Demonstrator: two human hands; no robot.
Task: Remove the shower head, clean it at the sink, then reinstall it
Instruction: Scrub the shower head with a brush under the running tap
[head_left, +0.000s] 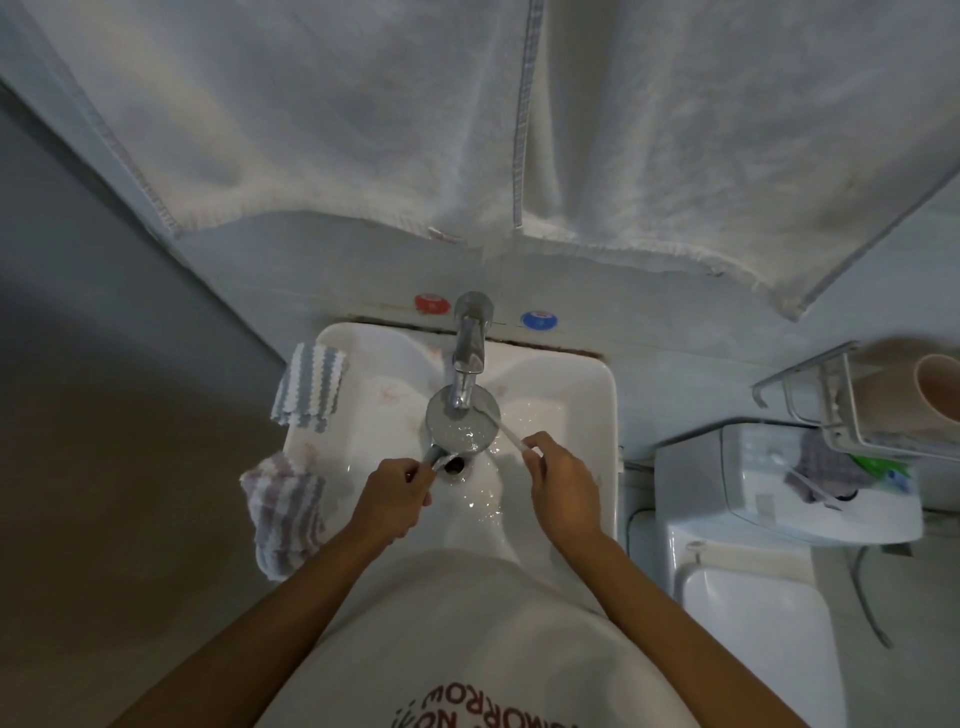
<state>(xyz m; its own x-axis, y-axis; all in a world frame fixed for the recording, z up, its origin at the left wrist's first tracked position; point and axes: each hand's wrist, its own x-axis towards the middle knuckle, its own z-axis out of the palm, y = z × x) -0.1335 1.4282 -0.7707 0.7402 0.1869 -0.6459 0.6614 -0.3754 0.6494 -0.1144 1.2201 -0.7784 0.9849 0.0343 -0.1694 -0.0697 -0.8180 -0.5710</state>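
Note:
The round chrome shower head (462, 423) lies face up over the white sink (587, 395), right under the chrome tap (470, 353), with water on its face. My left hand (397, 493) grips its handle near the drain. My right hand (563, 483) pinches a thin white brush (506, 431) whose far end touches the head's right rim. Water pools and glints around the drain.
Striped cloths sit on the sink's left edge, one grey-white (311, 387), one purple-white (285, 506). Red (431, 303) and blue (539, 319) knobs flank the tap. White towels (467, 119) hang above. A toilet cistern (779, 483) and wire rack with a cup (935, 395) stand right.

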